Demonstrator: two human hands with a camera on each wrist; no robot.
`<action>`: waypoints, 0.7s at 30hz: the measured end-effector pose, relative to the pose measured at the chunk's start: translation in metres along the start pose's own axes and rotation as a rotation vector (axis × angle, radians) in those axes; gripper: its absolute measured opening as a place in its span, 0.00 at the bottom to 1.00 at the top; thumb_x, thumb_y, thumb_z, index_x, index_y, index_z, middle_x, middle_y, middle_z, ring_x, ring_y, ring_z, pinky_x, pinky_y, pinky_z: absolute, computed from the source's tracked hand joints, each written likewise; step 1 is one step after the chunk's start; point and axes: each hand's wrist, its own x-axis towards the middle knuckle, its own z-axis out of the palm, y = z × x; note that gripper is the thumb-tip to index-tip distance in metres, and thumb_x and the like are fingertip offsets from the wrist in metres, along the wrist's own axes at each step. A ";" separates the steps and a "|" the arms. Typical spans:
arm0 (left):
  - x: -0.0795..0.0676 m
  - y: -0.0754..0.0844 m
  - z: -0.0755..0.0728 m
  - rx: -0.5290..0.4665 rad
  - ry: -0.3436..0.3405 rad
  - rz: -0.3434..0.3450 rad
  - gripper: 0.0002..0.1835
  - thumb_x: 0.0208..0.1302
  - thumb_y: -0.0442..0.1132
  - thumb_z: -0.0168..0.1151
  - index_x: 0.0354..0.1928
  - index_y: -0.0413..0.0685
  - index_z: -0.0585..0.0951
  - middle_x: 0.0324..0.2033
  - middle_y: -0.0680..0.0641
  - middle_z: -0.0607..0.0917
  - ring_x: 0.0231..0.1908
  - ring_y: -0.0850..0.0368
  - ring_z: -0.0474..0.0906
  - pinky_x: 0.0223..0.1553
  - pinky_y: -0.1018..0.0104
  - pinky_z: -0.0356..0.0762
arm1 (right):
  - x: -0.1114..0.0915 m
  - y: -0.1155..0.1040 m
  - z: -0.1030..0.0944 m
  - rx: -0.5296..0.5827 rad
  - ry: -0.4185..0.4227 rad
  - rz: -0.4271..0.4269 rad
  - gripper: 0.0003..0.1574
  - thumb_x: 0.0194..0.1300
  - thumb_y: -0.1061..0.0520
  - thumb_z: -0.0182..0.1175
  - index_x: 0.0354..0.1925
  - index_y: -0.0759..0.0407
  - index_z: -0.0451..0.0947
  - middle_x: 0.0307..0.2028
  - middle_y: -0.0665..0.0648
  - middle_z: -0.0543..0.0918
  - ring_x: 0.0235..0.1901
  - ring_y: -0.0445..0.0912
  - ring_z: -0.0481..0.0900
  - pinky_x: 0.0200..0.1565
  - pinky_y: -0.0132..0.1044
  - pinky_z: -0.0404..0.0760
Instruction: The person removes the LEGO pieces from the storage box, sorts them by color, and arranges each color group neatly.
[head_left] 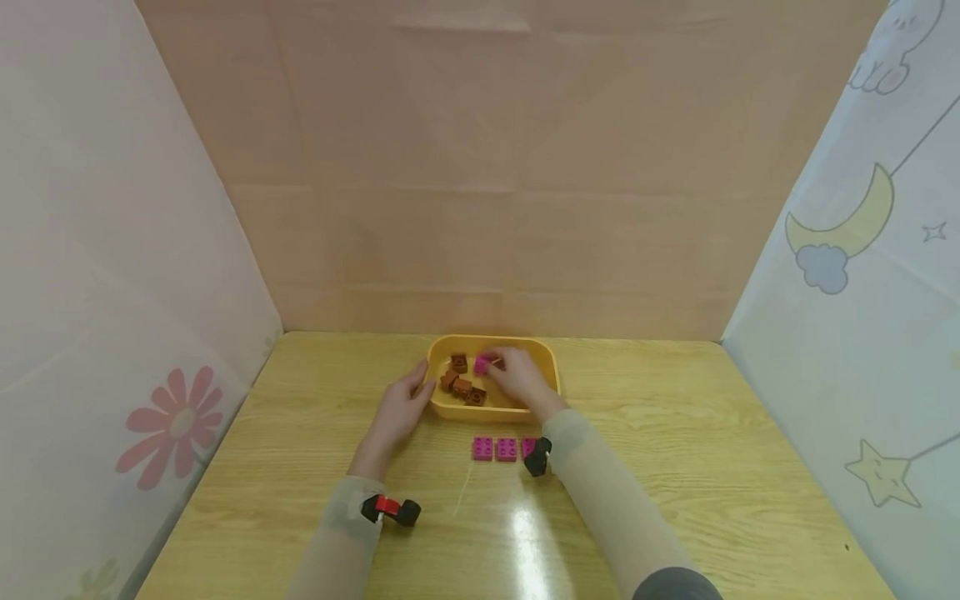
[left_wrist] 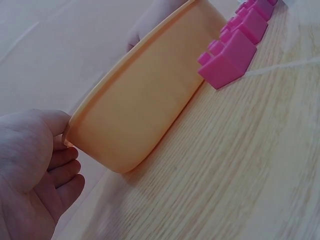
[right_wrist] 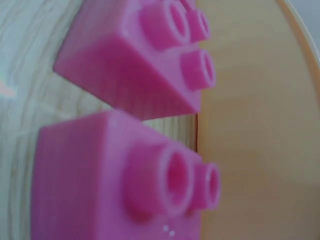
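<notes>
Right hand (head_left: 521, 379): pinches one square magenta plastic stud brick (head_left: 481, 365), which lies at its fingertips, inside an oblong orange-yellow plastic tray (head_left: 491, 413). Left hand (head_left: 397, 410): grips the tray's left end. Brown plastic bricks (head_left: 462, 388): loose in the tray. Three magenta bricks (head_left: 507, 450): stand in a row just before it.

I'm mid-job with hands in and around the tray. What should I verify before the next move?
1. Left hand steadying tray: ok, holds its left end.
2. Right hand on pink brick: ok, fingers pinch it.
3. Pink brick off tray floor: cannot tell.
4. Brown bricks clear of right fingers: ok, a gap shows.
5. Three-brick row outside tray: ok, studs up.
</notes>
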 end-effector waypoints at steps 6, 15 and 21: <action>-0.001 0.002 0.000 0.002 0.004 0.006 0.32 0.85 0.45 0.56 0.81 0.39 0.63 0.81 0.39 0.63 0.80 0.43 0.57 0.80 0.46 0.56 | -0.002 0.000 0.000 -0.028 0.004 -0.014 0.19 0.79 0.56 0.62 0.61 0.61 0.86 0.59 0.61 0.88 0.60 0.56 0.85 0.64 0.52 0.83; -0.001 0.003 0.001 0.002 0.001 -0.006 0.32 0.85 0.47 0.56 0.81 0.40 0.63 0.81 0.39 0.63 0.81 0.44 0.57 0.80 0.48 0.55 | -0.002 0.003 0.001 -0.010 -0.026 -0.002 0.26 0.73 0.59 0.69 0.66 0.63 0.82 0.56 0.63 0.88 0.55 0.55 0.86 0.62 0.50 0.85; 0.001 0.002 0.000 0.007 0.006 -0.008 0.32 0.85 0.46 0.56 0.81 0.41 0.63 0.81 0.39 0.63 0.80 0.43 0.57 0.80 0.47 0.55 | 0.000 0.005 0.001 -0.009 -0.036 -0.004 0.25 0.73 0.63 0.68 0.65 0.65 0.82 0.58 0.64 0.86 0.57 0.57 0.86 0.62 0.51 0.84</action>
